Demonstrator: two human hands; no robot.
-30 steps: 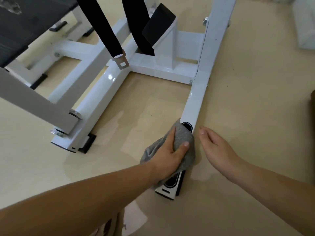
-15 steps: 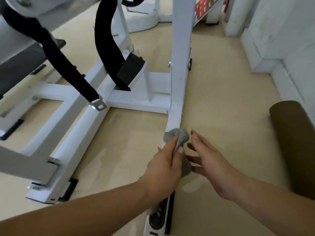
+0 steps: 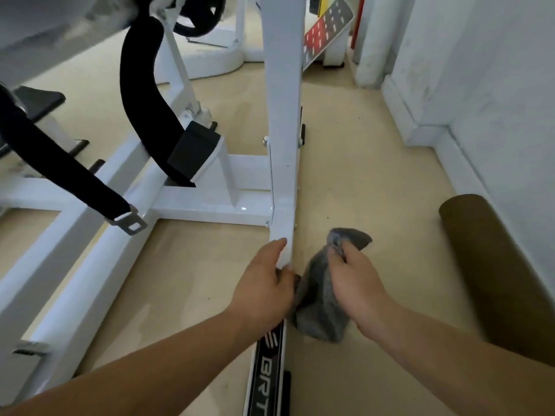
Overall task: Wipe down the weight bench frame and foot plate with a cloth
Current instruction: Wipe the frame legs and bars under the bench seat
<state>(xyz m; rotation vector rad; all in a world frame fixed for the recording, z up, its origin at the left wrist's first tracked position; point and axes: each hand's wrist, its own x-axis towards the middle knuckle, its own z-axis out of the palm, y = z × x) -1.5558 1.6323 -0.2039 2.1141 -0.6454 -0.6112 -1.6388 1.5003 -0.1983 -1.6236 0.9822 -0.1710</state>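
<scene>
At lower centre of frame, my left hand (image 3: 264, 286) grips the floor rail of the white bench frame (image 3: 282, 163). My right hand (image 3: 356, 280) pinches the bunched grey cloth (image 3: 318, 307), just right of that rail.

The setting is looking like a gym room, with a white steel weight bench frame (image 3: 282, 115) standing on a beige floor (image 3: 375, 175), black straps (image 3: 60, 163) hanging from it, and another white machine base (image 3: 210, 55) sitting behind, near a plain white wall (image 3: 495, 85).
</scene>
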